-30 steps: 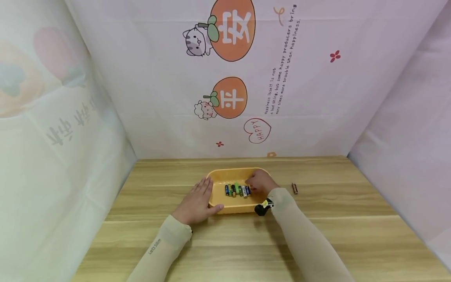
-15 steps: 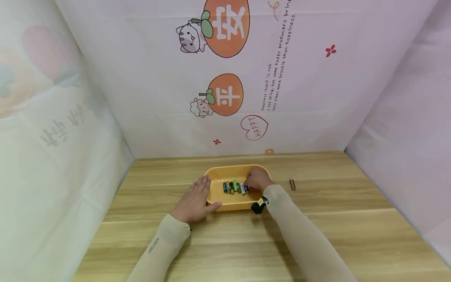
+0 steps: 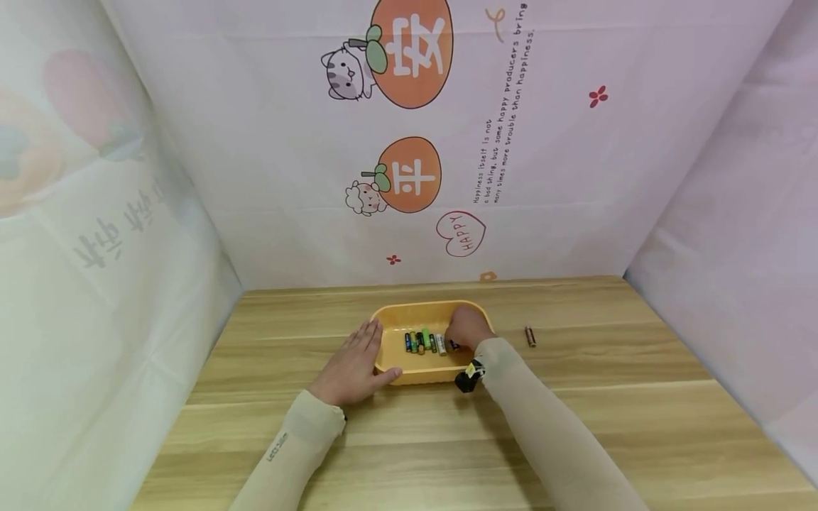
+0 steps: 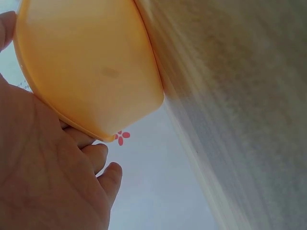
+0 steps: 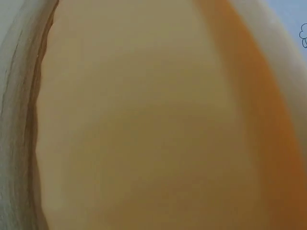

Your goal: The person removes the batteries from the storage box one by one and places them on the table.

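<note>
Near the back edge of our counter [image 3: 396, 447] sits the yellow tray [image 3: 409, 312]. Our left hand [image 3: 353, 365] lies straight-fingered against its left end, a good brace. Our right hand [image 3: 469, 328] reaches inside; we cannot tell whether its grip holds anything. We should avoid nudging the row of batteries [image 3: 427, 339] beside it, and align the dark battery [image 3: 454, 345] gently. A brown battery [image 3: 530, 336] lies outside, toward the back right corner.
</note>
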`<action>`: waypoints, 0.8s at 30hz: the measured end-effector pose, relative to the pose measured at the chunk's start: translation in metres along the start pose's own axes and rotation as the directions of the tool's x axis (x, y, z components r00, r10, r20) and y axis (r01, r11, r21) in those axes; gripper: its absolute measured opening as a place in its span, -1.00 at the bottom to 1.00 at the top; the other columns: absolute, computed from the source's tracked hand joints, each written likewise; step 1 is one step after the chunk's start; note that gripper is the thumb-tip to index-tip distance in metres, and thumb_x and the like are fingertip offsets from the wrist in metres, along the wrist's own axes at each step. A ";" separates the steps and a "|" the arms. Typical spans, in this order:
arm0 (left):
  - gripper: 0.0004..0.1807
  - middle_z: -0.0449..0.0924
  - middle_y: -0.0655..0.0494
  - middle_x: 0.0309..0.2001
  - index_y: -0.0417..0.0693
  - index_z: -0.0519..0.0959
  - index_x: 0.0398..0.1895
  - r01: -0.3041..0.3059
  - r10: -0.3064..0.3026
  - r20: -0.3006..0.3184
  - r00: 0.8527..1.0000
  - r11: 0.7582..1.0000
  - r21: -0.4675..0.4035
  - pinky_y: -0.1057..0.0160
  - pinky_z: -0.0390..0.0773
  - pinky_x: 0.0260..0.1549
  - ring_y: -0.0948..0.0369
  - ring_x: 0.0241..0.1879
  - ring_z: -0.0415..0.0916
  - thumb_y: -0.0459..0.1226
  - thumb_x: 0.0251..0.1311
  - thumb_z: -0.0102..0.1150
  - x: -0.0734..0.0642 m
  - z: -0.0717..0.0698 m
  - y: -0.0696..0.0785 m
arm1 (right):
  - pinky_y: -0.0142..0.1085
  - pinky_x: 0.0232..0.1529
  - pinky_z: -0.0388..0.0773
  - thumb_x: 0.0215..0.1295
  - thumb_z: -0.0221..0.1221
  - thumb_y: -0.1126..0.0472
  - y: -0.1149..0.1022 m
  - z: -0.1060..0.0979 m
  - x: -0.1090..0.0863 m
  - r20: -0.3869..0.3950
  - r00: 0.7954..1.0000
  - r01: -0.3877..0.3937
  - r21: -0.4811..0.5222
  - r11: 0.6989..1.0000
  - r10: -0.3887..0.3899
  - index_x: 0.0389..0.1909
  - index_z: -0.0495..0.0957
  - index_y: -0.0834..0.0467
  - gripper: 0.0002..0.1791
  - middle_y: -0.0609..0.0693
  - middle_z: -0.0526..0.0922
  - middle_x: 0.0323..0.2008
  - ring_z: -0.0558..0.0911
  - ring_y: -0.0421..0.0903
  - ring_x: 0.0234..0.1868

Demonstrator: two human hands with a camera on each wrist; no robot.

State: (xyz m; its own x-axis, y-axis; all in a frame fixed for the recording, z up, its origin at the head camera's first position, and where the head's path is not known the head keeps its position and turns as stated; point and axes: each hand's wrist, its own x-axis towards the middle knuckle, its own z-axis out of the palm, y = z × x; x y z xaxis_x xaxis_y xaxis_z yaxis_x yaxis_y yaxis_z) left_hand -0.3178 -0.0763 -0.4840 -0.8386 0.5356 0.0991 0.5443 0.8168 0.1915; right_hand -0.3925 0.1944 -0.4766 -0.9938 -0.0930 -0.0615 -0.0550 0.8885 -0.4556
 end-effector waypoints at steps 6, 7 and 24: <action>0.09 -0.31 -0.08 0.54 -0.24 -0.19 0.53 -0.003 0.003 -0.007 1.000 1.000 -0.002 0.10 -0.18 0.40 0.07 0.50 -0.35 0.42 0.27 -0.36 0.000 0.000 0.000 | -0.29 -0.71 0.18 0.09 0.17 0.42 0.000 -0.003 -0.002 0.016 1.000 -0.009 0.127 0.992 0.007 -0.88 0.23 0.04 -0.53 -0.09 0.21 -0.87 0.19 -0.15 -0.80; 0.09 -0.32 -0.08 0.54 -0.24 -0.19 0.53 -0.003 0.003 -0.006 1.000 1.000 -0.005 0.09 -0.18 0.40 0.07 0.50 -0.35 0.42 0.27 -0.37 0.000 0.000 0.000 | -0.29 -0.71 0.21 0.11 0.18 0.41 0.000 -0.003 -0.002 0.021 1.000 -0.010 0.149 0.989 0.007 -0.87 0.24 0.04 -0.53 -0.08 0.23 -0.86 0.22 -0.15 -0.80; 0.10 -0.33 -0.08 0.54 -0.26 -0.19 0.53 -0.016 0.016 -0.014 1.000 1.000 -0.016 0.09 -0.17 0.41 0.06 0.51 -0.36 0.43 0.27 -0.39 0.001 0.003 -0.002 | -0.27 -0.54 0.44 0.28 0.07 0.39 0.007 -0.005 -0.002 0.000 1.000 -0.002 0.263 0.965 0.002 -0.17 0.67 0.29 -0.78 0.07 0.63 -0.36 0.50 -0.09 -0.55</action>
State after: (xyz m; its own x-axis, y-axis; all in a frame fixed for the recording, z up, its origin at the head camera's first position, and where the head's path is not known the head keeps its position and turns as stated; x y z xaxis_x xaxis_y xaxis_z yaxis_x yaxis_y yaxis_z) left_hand -0.3195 -0.0770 -0.4869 -0.8302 0.5454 0.1155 0.5572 0.8046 0.2054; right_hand -0.3919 0.2028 -0.4746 -0.9938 -0.0917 -0.0623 -0.0260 0.7395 -0.6727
